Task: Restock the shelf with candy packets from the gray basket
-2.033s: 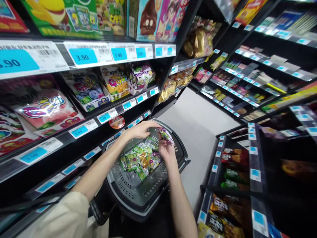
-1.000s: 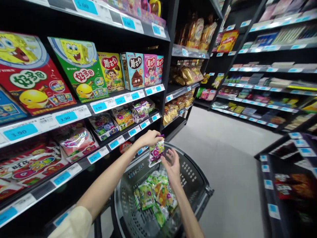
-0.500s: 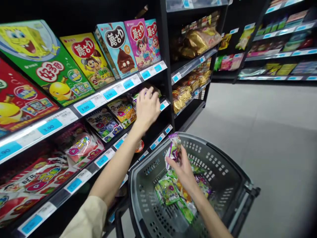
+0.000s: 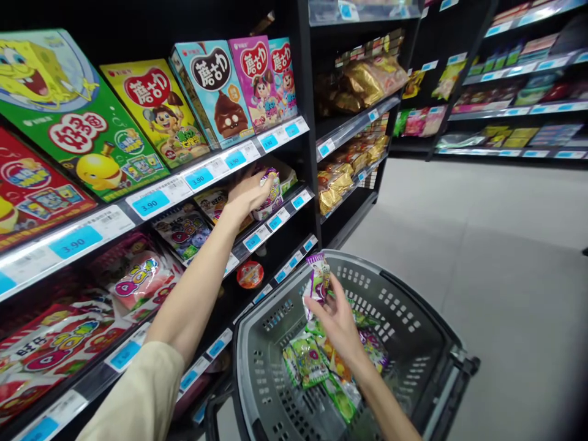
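Observation:
My left hand reaches into the middle shelf, its fingers closed round the edge of a purple-and-white gummy candy packet. Some of those fingers are hidden behind the packet and under the shelf above. Over the basket, my right hand pinches another purple-and-white candy packet between thumb and fingers. Below it in the basket lie several small packets, among them a green candy packet and a purple one.
Snack boxes such as a blue one line the upper shelf, above price tags. Red gummy bags lie lower left. A red-lidded cup sits on a lower shelf. Grey floor stretches right, towards more shelving.
My left hand has shifted left and turned, and the purple packet at its fingers now shows its front. The right hand still holds its packet over the basket. The view has moved slightly.

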Motion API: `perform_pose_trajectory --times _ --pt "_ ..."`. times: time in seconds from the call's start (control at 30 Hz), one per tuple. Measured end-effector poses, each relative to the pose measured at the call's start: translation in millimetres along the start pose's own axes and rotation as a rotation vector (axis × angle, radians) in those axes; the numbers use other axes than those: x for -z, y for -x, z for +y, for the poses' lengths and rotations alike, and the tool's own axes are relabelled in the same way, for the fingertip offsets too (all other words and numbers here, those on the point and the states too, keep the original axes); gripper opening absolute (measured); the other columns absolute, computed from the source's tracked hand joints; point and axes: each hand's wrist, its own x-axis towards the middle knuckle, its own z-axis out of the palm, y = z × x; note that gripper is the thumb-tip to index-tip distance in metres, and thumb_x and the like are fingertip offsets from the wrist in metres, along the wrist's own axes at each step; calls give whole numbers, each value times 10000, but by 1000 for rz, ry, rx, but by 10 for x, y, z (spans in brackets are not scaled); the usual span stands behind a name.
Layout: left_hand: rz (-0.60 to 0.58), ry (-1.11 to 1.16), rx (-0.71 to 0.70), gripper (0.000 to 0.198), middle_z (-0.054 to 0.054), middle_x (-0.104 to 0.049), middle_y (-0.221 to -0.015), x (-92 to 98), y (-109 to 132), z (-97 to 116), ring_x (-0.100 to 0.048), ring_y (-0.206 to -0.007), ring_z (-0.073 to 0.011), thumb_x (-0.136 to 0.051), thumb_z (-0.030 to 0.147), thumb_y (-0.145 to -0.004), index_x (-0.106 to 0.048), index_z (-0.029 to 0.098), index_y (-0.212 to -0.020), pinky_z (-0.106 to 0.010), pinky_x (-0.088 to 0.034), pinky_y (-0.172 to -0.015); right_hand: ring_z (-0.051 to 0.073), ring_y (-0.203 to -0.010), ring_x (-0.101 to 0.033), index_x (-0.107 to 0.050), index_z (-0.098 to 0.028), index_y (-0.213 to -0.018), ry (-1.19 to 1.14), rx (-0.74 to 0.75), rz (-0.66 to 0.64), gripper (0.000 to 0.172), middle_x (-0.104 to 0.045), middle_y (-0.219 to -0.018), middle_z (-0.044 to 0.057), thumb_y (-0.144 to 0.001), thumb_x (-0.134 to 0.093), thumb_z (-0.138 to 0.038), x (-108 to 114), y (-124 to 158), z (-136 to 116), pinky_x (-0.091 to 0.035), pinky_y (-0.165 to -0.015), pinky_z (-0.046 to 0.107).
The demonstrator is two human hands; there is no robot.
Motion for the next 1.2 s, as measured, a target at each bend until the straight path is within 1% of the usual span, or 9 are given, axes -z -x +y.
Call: perform_pose_trajectory --times 0.07,0.13,0.23,0.43,0.57,0.73,0.9,1.03,1.2 --pt "75 -7 16 560 -106 -552 -1509 -51 67 24 -543 -1354 -320 -359 512 -1022 -545 254 -1484 -448 -443 -1131 347 -1268 -614 -447 -248 -1516 47 51 15 941 -539 -1496 156 -715 -858 -523 36 -32 -42 -541 -1055 502" --pt "260 -28 18 529 -113 -504 -1550 -166 194 58 -494 -1398 -321 -407 393 -1010 -522 219 -1495 -471 -407 -1171 341 -1275 -606 -478 -242 -1481 101 146 30 874 -568 -1466 150 -733 -852 -498 64 -136 -160 -513 -1084 505" --pt "470 -26 -47 537 -122 -424 -1608 -410 421 84 -376 -1487 -301 -415 253 -990 -477 153 -1513 -486 -298 -1255 331 -1259 -614 -512 -239 -1459 222 313 16 773 -615 -1410 132 -787 -805 -484 12 -460 -516 -488 -1104 507" --pt "509 14 -83 614 -123 -259 -1690 -733 609 -41 -200 -1572 -329 -470 180 -953 -381 154 -1561 -539 -243 -1286 367 -1256 -592 -520 -216 -1464 703 643 -52 699 -620 -1372 137 -850 -701 -497 -547 -1409 -1431 -457 -1089 574" --pt "501 42 -87 599 -141 -268 -1682 -815 567 -132 -184 -1576 -348 -479 171 -949 -389 148 -1541 -532 -303 -1267 381 -1220 -595 -523 -177 -1428 991 790 -157 600 -633 -1301 167 -928 -585 -502 -1034 -1948 -1739 -473 -1051 584" --pt "524 111 -79 603 -181 -306 -1647 -921 536 -175 -184 -1580 -328 -490 138 -933 -381 158 -1526 -539 -387 -1226 391 -1302 -532 -578 -82 -1331 1193 794 -235 493 -596 -1373 203 -973 -532 -417 -1586 -2354 -1871 -425 -1109 565" --pt "501 132 -58 552 -179 -322 -1633 -979 528 -176 -209 -1570 -353 -507 148 -931 -440 166 -1478 -519 -422 -1212 356 -1368 -482 -650 6 -1148 1329 736 -403 401 -602 -1390 220 -1049 -430 -314 -2025 -2527 -1887 -316 -1170 520" --pt "499 85 -30 561 -174 -331 -1624 -1007 524 -172 -214 -1567 -358 -502 139 -926 -438 168 -1483 -501 -452 -1188 296 -1331 -531 -656 -23 -1139 1279 722 -500 392 -618 -1380 215 -1053 -452 -346 -2185 -2612 -1841 -316 -1180 496" --pt "489 85 -44 554 -181 -334 -1623 -1016 545 -173 -192 -1571 -373 -522 136 -913 -464 162 -1464 -530 -391 -1224 305 -1315 -556 -653 -71 -1217 1266 766 -548 467 -640 -1356 207 -1043 -440 -447 -2194 -2750 -1756 -366 -1152 529"
